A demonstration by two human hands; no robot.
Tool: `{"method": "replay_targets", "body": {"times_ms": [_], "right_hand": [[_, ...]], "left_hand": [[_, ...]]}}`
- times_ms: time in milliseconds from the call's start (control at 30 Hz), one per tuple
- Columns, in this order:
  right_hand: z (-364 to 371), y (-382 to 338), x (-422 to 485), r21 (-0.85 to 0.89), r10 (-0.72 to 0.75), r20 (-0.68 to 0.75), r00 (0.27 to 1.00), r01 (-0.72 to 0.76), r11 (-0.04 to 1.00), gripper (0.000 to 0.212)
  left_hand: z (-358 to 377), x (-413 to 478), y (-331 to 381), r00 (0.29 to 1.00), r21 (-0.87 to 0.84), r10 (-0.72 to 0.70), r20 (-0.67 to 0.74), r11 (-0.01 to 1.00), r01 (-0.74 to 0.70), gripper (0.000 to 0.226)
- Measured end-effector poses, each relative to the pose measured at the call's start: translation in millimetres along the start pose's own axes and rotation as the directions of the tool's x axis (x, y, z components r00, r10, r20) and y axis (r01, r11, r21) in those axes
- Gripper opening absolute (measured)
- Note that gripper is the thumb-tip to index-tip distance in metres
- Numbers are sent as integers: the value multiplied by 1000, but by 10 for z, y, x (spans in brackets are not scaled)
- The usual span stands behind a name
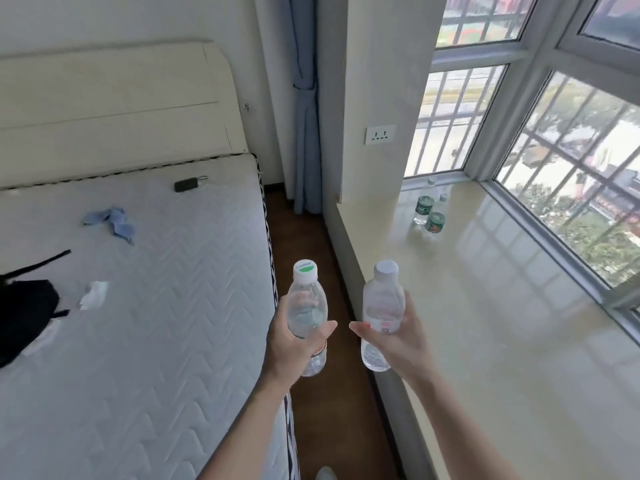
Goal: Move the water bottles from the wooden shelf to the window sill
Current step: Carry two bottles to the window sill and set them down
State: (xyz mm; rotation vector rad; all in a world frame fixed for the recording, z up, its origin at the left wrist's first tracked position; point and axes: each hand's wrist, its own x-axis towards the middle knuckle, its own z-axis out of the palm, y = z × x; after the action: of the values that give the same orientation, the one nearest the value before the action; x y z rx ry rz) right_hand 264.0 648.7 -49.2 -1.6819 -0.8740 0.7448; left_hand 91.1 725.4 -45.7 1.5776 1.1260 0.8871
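Note:
My left hand (294, 344) grips a clear water bottle with a green-marked white cap (306, 296), held upright above the floor gap beside the bed. My right hand (401, 336) grips a second clear bottle with a plain white cap (382, 306), near the front edge of the cream window sill (485, 306). Two bottles with green labels (423, 206) (435, 221) stand at the far end of the sill. The wooden shelf is out of view.
A bed with a white quilted mattress (156, 323) fills the left, carrying a black bag (24, 313), blue cloth (110, 221) and a small black device (185, 185). A narrow strip of dark floor (311, 237) runs between bed and sill. Barred windows (571, 174) line the right.

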Motion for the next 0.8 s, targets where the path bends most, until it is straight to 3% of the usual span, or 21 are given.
{"method": "replay_targets", "body": {"times_ms": [367,800], "right_hand": [[130,152,1397,2,83,-49,995,-83,997,55],[-132,363,3628,60,172,-95,981,-167,984,56]], "left_hand": [[293,1541,-211,998,-23,-54,37,998,55,53],[1285,3911,-125,979,99,-84,187,993,66,51]]}}
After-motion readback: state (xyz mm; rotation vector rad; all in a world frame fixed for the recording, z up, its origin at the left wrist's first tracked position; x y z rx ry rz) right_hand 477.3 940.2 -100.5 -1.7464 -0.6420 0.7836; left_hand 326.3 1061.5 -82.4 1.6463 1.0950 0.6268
